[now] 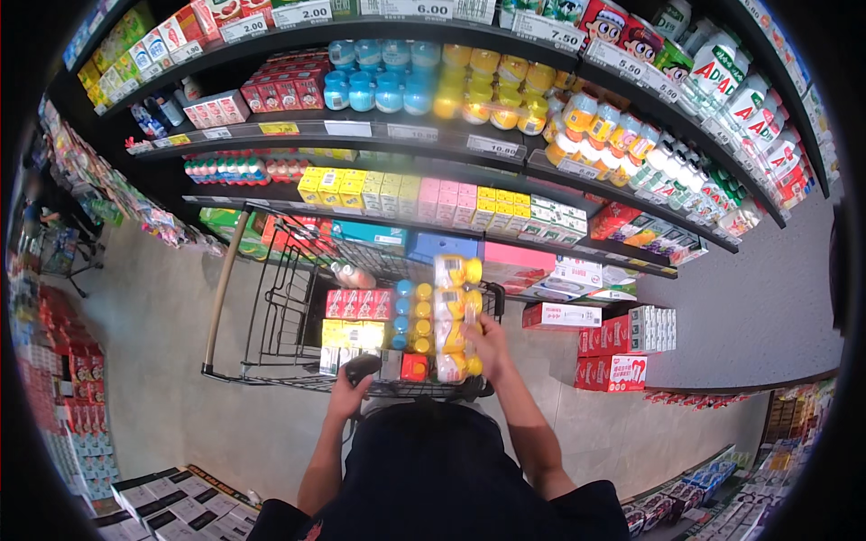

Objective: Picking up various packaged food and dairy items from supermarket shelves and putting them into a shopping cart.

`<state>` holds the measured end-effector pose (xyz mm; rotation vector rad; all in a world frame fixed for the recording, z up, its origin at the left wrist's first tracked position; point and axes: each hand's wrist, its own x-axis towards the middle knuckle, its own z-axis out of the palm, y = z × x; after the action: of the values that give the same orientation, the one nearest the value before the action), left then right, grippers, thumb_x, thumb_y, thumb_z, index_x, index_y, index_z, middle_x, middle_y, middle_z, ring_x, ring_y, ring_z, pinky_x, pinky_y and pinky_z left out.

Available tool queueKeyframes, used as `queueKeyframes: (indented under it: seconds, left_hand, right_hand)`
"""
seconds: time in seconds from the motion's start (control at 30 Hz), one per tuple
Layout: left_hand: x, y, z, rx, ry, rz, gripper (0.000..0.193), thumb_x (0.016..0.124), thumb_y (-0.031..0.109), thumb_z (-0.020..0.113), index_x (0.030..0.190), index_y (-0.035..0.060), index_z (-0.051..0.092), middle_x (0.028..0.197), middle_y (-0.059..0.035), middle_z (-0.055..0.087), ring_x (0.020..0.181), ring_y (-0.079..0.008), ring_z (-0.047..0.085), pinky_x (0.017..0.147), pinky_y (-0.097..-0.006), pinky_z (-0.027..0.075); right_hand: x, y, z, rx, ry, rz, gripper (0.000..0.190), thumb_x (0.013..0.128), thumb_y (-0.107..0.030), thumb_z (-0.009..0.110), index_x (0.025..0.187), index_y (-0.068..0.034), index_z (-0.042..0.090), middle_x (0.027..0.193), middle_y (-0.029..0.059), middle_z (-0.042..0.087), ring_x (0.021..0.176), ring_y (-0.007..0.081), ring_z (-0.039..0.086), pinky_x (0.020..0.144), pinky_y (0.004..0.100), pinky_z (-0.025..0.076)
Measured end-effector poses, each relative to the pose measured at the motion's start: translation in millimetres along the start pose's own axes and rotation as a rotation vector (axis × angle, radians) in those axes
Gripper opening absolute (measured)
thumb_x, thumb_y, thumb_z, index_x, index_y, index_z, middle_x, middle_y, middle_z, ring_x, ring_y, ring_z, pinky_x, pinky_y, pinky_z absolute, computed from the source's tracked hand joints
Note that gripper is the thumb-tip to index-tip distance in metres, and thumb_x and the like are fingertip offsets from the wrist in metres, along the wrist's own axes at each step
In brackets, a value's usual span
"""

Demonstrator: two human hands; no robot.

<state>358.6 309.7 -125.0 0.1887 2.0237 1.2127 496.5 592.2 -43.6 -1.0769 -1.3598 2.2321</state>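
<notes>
My left hand grips a black handheld device, seemingly a barcode scanner, over the near side of a wire shopping cart. My right hand holds a pack of yellow-capped bottles over the cart's right end. Beside that pack, the cart holds blue-capped bottles and yellow-capped bottles. Farther left in it lie red drink cartons, yellow cartons, a red box and pale bottles. A bright light spot falls on the yellow cartons.
Shelves of bottled and boxed drinks with price tags run behind the cart. Boxes are stacked on the floor at right. Stacked cartons stand at lower left. At far left, a person is near another cart.
</notes>
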Motion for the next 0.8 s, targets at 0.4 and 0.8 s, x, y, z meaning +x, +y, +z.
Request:
queueKeyframes:
  seconds: [0.4, 0.8]
  left_hand:
    - [-13.3, 55.9, 13.1, 0.061, -0.171, 0.256, 0.069, 0.084, 0.018, 0.072, 0.139, 0.0016, 0.033, 0.107, -0.0123, 0.062, 0.080, -0.0151, 0.063, 0.070, -0.0281, 0.053]
    - [-47.9, 147.0, 20.2, 0.204, -0.357, 0.322, 0.075, 0.084, 0.019, 0.072, 0.142, 0.0017, 0.028, 0.123, -0.0210, 0.057, 0.114, -0.0264, 0.058, 0.094, -0.0356, 0.046]
  right_hand:
    - [-29.6, 52.8, -1.2, 0.228, 0.047, 0.047, 0.042, 0.084, -0.002, 0.064, 0.123, -0.002, 0.049, 0.109, 0.0069, 0.060, 0.097, 0.0159, 0.061, 0.085, 0.0308, 0.051]
    - [-26.8, 74.6, -6.2, 0.179, -0.021, 0.011, 0.055, 0.074, 0.004, 0.066, 0.126, -0.003, 0.049, 0.116, 0.0053, 0.058, 0.107, 0.0170, 0.057, 0.093, 0.0333, 0.047]
